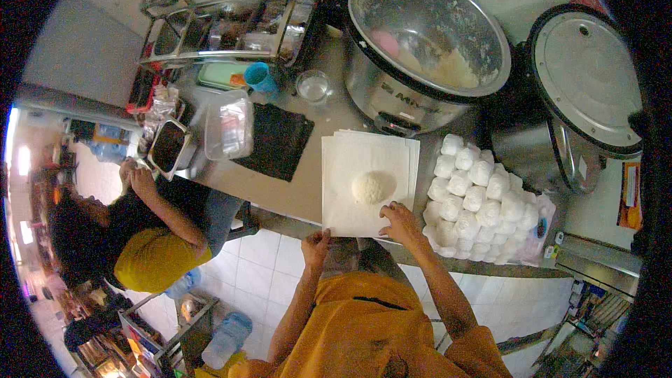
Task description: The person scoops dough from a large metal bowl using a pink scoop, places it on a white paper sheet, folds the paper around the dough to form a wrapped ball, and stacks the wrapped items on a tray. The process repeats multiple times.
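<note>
A stack of white paper sheets (341, 168) lies in front of me at the table's edge. On the top sheet sits a rounded mound of cooked white rice (369, 188). My left hand (316, 248) pinches the near left corner of the paper between thumb and finger. Just below the rice, at the sheet's near right part, my right hand (401, 224) hovers or rests with its fingers curved and apart, nothing in it. To its right are several small white wrapped bundles (467, 194), heaped in a pile.
A large steel rice cooker (409, 100) stands open behind the paper, rice and something pink inside. Right of it is another lidded pot (583, 79). Leftward lie a black cloth or bag (278, 142), a clear plastic container (229, 126) and a blue cup (260, 77). Another person (163, 257) sits at left.
</note>
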Available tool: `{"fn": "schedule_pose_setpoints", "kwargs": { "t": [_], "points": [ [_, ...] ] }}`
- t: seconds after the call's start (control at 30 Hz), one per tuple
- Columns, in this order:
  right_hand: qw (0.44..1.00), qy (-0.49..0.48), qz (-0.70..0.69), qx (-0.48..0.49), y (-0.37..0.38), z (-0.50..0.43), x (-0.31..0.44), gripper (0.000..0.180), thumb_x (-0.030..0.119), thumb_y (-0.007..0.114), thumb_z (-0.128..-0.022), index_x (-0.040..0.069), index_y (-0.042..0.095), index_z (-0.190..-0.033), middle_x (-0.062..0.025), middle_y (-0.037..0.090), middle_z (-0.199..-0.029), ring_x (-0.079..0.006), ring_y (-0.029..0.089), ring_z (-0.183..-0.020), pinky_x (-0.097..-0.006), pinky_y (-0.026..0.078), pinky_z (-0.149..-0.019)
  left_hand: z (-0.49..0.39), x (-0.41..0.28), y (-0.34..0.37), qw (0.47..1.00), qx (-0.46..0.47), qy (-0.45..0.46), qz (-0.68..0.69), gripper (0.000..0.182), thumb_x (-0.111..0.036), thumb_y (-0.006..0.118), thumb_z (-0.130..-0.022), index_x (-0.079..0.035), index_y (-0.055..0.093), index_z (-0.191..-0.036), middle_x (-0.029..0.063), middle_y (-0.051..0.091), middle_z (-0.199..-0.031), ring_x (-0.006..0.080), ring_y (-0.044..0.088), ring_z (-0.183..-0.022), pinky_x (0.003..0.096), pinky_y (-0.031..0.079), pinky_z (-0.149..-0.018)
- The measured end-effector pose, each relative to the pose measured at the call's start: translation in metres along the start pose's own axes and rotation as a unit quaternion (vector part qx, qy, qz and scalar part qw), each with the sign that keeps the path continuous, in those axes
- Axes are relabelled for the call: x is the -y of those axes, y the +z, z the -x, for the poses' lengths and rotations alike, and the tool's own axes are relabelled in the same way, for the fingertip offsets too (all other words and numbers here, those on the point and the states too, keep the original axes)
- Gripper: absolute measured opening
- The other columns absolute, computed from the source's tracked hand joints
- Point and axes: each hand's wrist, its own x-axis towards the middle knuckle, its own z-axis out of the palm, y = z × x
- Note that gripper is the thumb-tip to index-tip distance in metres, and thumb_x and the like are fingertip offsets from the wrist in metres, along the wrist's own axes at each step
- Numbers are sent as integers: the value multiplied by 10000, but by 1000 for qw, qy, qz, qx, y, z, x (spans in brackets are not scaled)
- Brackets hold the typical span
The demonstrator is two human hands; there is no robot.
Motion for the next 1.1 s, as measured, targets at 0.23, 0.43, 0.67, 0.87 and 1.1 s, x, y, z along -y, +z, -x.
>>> {"fn": "schedule_pose_setpoints", "kwargs": {
  "t": [0.23, 0.43, 0.67, 0.87, 1.1],
  "points": [
    [999, -43, -18, -13, 22, 0, -34, 251, 302, 807, -722, 96, 693, -811, -66, 630, -847, -293, 622, -929, -418, 511, -785, -4, 4, -2, 998, 47, -22, 37, 458, -414, 715, -927, 39, 708, -859, 86, 705, -745, 121, 615, -644, 272, 475, -565],
    [997, -37, -63, -8, 17, -7, -36, 193, 285, 763, -782, 95, 748, -811, -65, 684, -863, -296, 648, -880, -419, 515, -778, 3, -2, -3, 996, 39, -54, 59, 440, -403, 699, -944, 35, 725, -908, 82, 709, -777, 119, 624, -677, 279, 485, -587],
    [996, -70, -60, -15, 18, -7, -38, 186, 261, 720, -832, 77, 741, -822, -64, 687, -868, -297, 652, -870, -423, 518, -790, 11, -11, -8, 993, 47, -44, 94, 421, -392, 703, -944, 28, 723, -934, 66, 709, -772, 129, 638, -684, 273, 494, -610],
    [996, -50, -71, 18, 14, -9, -43, 162, 233, 712, -835, 74, 732, -819, -61, 685, -863, -287, 648, -888, -420, 517, -793, 24, -41, -9, 978, -49, 125, -159, 585, -363, 792, -845, 3, 586, -1253, 167, 653, -1150, 251, 617, -1045, 373, 496, -844],
    [995, -90, -34, -6, 0, -12, -35, 136, 220, 758, -794, 98, 725, -845, -48, 667, -886, -282, 635, -919, -416, 512, -809, 14, -81, 14, 796, 23, 353, -491, 997, -380, 846, -711, -164, 330, -1537, 90, 309, -1584, 369, 266, -1464, 570, 246, -1148]
  ]
}}
